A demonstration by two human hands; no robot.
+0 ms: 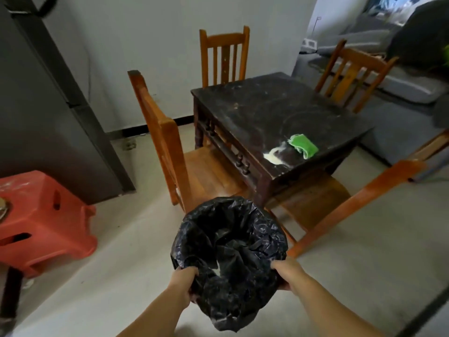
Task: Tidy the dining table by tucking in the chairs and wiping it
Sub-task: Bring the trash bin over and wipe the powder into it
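I hold a bin lined with a black plastic bag (230, 242) in front of me, above the floor. My left hand (185, 282) grips its near left rim and my right hand (288, 272) grips its near right rim. Beyond it stands the dark wooden dining table (255, 110). A folded green cloth (303, 145) lies near the table's front corner, beside a white smear (273, 157). Four wooden chairs surround the table: one at the left (165, 142), one at the far side (224, 54), one at the far right (353, 74), and one at the near right (359, 203).
A red plastic stool (41, 215) stands at the left. A dark grey fridge (48, 98) rises behind it. A grey sofa (401, 86) fills the right background. Pale floor lies between me and the table.
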